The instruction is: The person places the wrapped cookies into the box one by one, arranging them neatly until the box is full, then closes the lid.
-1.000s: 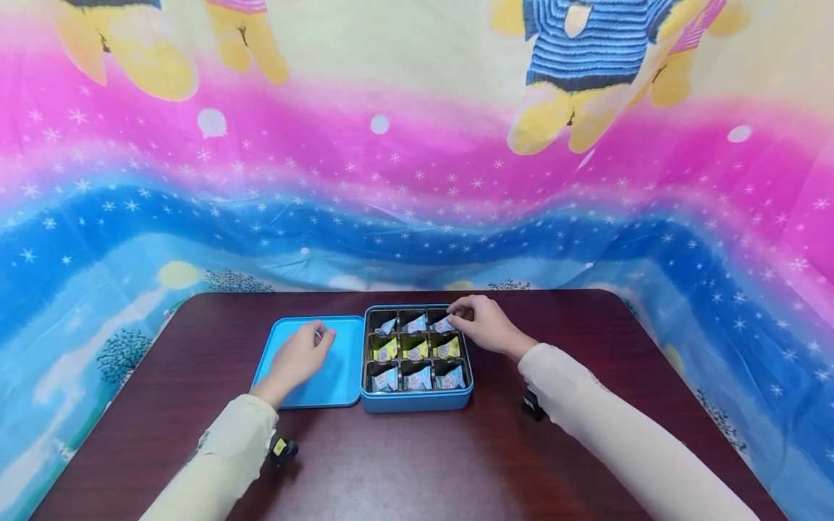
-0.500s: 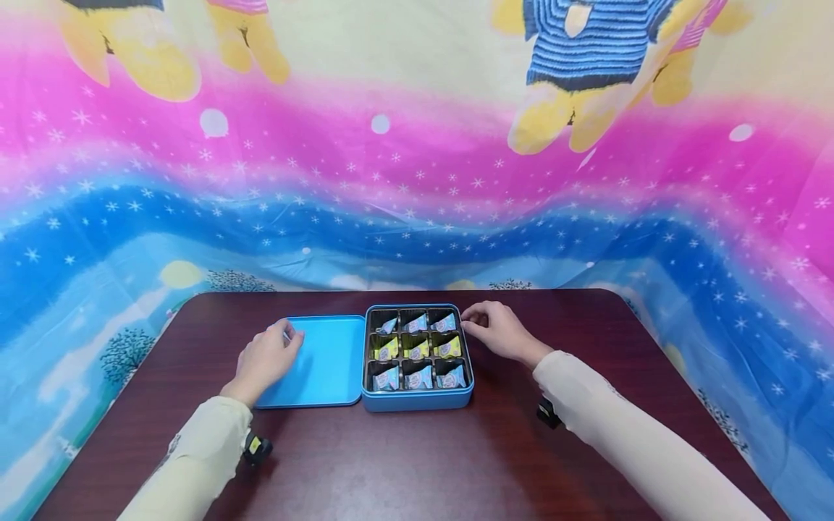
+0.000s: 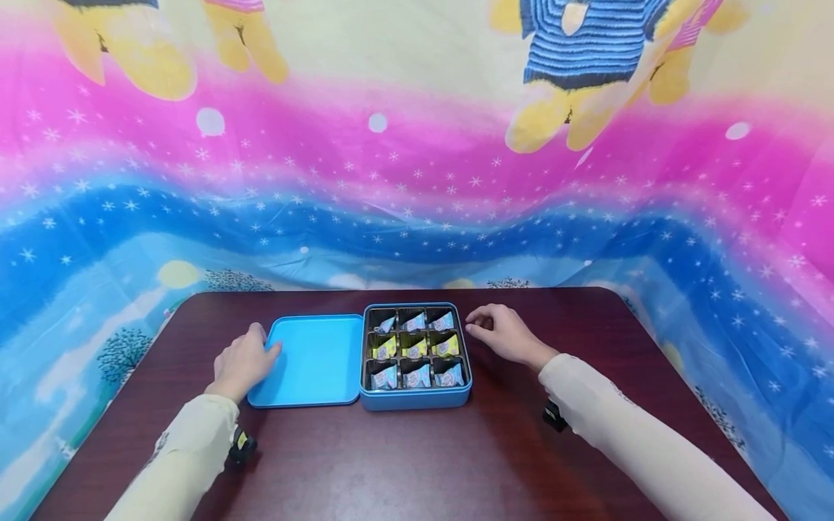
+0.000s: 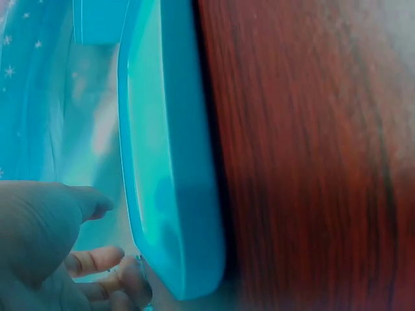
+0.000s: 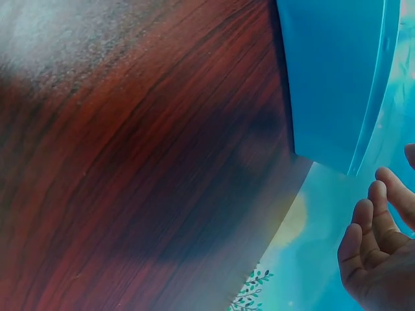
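Observation:
A blue tin (image 3: 417, 400) with a divided black tray stands on the table. Each compartment has a small wrapped sweet in it: a yellow wrapped sweet (image 3: 414, 346) sits in the middle row, and a pale blue wrapped sweet (image 3: 416, 376) in the front row. The tin's blue lid (image 3: 316, 362) lies flat against its left side, inside facing up. At the lid's left edge is my left hand (image 3: 241, 365), thumb apart from the fingers, holding nothing; whether it touches the rim I cannot tell. My right hand (image 3: 504, 334), loosely bent and holding nothing, hovers just right of the tin.
The dark reddish wooden table (image 3: 404, 463) extends toward me in front of the tin and lid. A colourful printed cloth (image 3: 417, 181) hangs behind the table and along both sides.
My left hand has moved left from above the lid to its left edge, its fingers spreading. My right hand has drawn back rightward from the back-right compartment. Tin and lid stay put.

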A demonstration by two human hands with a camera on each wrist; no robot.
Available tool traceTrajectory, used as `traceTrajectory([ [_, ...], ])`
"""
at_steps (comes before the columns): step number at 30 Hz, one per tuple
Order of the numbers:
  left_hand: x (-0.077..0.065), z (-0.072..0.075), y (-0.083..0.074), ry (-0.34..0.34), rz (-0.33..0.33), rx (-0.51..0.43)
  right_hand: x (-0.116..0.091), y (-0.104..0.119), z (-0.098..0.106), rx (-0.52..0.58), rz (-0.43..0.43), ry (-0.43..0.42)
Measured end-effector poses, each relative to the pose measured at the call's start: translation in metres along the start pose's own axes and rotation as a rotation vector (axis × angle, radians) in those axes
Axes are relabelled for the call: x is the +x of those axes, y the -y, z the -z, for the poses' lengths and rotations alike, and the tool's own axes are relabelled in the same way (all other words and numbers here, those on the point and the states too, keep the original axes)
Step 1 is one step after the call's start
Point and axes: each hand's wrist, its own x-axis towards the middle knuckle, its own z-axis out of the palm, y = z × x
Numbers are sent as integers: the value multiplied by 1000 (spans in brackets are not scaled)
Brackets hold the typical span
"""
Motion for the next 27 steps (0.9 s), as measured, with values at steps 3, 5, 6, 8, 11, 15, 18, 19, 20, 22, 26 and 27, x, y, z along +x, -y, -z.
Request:
traceTrajectory([
  [3,2,2,4,34,23,18,-1,0,0,1,-8,1],
  [5,2,3,7,73,32,27,-1,0,1,-3,-10,0],
  [6,2,3,8,90,33,30,-1,0,1,-7,-7,0],
  [8,2,3,10,117,37,37,-1,0,2,-10,-5,-3],
  [11,1,5,11,119,34,47,-1,3,4,-17,0,-7],
  [15,-1,5,11,98,8,90,-1,4,4,-19,-6,-10],
  [18,-1,5,10,83,-15,118,-1,5,3,-19,-11,-8],
  [19,-1,4,10,77,-19,124,-1,6,3,-19,-12,-7],
  [20,-1,4,10,71,-19,125,-1,6,3,-19,-13,-7],
  [22,-2,3,10,59,-17,118,0,7,2,-17,-9,-8],
  [26,-2,3,13,49,-7,76,0,7,2,-19,-5,-7],
  [27,-1,3,14,46,-9,64,0,8,2,-19,-4,-7],
])
